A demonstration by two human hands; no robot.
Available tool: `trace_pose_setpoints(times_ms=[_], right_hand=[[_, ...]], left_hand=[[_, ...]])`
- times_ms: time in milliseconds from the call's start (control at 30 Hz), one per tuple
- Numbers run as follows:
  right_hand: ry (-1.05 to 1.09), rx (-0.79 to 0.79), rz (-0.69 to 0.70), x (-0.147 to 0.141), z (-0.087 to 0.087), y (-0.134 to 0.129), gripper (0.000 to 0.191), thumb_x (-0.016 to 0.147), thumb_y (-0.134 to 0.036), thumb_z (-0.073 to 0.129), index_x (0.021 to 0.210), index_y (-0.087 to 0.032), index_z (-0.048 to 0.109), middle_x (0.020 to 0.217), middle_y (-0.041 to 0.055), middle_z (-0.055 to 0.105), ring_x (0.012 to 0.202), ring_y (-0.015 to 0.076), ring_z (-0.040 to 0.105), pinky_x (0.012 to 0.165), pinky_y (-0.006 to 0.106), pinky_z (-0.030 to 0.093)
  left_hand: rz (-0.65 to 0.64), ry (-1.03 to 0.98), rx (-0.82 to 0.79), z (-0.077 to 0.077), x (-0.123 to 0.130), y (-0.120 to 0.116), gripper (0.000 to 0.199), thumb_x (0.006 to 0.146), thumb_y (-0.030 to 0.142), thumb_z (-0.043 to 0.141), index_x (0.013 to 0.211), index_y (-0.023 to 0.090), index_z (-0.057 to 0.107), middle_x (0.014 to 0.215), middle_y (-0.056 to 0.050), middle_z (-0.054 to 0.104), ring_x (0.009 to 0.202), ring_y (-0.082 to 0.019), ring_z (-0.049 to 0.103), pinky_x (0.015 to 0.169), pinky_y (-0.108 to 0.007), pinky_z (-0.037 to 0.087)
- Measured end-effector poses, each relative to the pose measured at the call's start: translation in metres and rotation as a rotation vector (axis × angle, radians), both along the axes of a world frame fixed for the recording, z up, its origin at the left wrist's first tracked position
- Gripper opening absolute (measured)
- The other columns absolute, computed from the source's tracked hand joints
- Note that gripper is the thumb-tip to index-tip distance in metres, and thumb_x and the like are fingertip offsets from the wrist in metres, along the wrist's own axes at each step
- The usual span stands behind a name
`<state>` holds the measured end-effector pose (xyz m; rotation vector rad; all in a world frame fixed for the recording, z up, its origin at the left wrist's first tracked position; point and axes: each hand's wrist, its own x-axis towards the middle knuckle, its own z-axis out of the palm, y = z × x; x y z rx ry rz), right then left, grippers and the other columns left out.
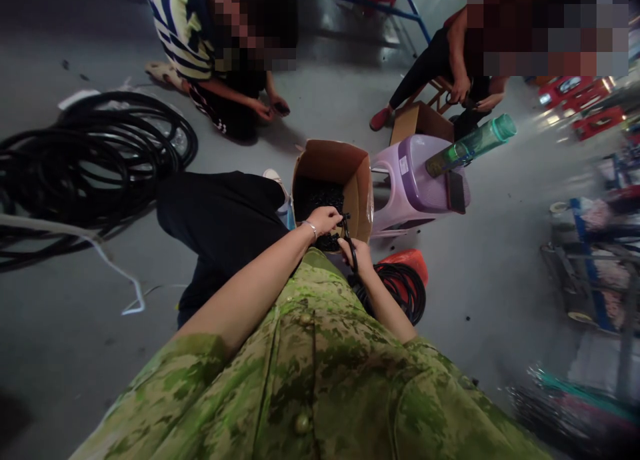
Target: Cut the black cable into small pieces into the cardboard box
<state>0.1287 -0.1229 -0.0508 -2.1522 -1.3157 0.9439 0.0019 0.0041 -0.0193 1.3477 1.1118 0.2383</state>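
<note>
My left hand, a bracelet at its wrist, is closed in a pinch over an open cardboard box. At its fingertips is a small black piece, too small to name. My right hand is closed around a length of black tube. The tube's upper end meets the small piece, and its lower end runs down along the right wrist. Inside the box lie many small black parts.
A purple stool bears a green bottle and a dark phone-like object. Black coils lie by a red container. Big black hose coils lie left. Two co-workers sit or crouch ahead.
</note>
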Motion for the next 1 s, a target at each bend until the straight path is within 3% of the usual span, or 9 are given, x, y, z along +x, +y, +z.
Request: trace_pose_setpoints(times_ms=[133, 333, 767, 1000], right_hand=[[0.16, -0.023, 0.011, 0.002, -0.002, 0.004, 0.055, 0.083, -0.07, 0.045, 0.066, -0.019, 0.06, 0.057, 0.0023, 0.062, 0.053, 0.0154, 0.06, 0.055, 0.025, 0.046], [0.206, -0.053, -0.034, 0.001, -0.006, 0.005, 0.055, 0.083, -0.069, 0.046, 0.071, -0.018, 0.061, 0.058, 0.0023, 0.062, 0.05, 0.0141, 0.058, 0.051, 0.024, 0.045], [0.211, 0.005, -0.082, -0.018, -0.01, -0.006, 0.059, 0.08, -0.072, 0.047, 0.057, -0.018, 0.053, 0.046, 0.0004, 0.053, 0.038, 0.0113, 0.051, 0.044, 0.023, 0.04], [0.22, 0.021, -0.139, -0.025, -0.013, -0.013, 0.056, 0.08, -0.07, 0.049, 0.057, -0.019, 0.052, 0.045, -0.0018, 0.052, 0.037, 0.0104, 0.05, 0.042, 0.021, 0.039]], left_hand=[[-0.113, 0.047, 0.095, -0.001, -0.001, 0.0, 0.017, 0.085, 0.021, 0.057, 0.069, 0.016, 0.062, 0.049, 0.005, 0.052, 0.045, -0.008, 0.044, 0.048, -0.019, 0.032], [-0.165, 0.088, 0.117, 0.001, -0.002, 0.0, 0.018, 0.086, 0.022, 0.055, 0.071, 0.016, 0.063, 0.051, 0.004, 0.053, 0.045, -0.009, 0.043, 0.048, -0.02, 0.032], [-0.133, 0.161, 0.072, -0.004, -0.002, 0.001, 0.017, 0.085, 0.024, 0.055, 0.071, 0.016, 0.062, 0.049, 0.004, 0.05, 0.04, -0.008, 0.039, 0.043, -0.021, 0.028], [-0.188, 0.22, 0.156, -0.003, -0.002, 0.001, 0.02, 0.084, 0.029, 0.054, 0.076, 0.016, 0.067, 0.057, 0.001, 0.057, 0.05, -0.011, 0.045, 0.053, -0.023, 0.035]])
